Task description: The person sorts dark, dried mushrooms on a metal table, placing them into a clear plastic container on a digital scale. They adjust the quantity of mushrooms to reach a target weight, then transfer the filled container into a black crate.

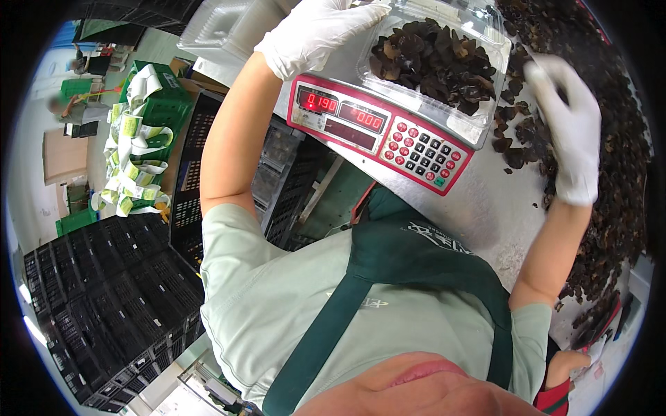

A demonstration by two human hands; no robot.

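A clear plastic clamshell box [502, 57] sits on the pan of a red-framed digital scale [333, 136], whose display is lit with red digits. Dark wood ear mushrooms [434, 65] are heaped inside the box. My left hand [325, 34], in a white glove, reaches to the box's upper left edge; its fingertips are partly cut off by the frame, so its grip is unclear. My right hand [567, 125], also white-gloved, is blurred, right of the scale above loose mushrooms [520, 132]. Whether its fingers hold anything cannot be made out.
A large spread of wood ear mushrooms [614, 218] covers the right of the metal table [512, 208]. Stacked clear plastic boxes [223, 31] stand left of the scale. Black crates [114, 312] and a green crate with label strips [140, 135] are farther left. Other people [567, 364] are nearby.
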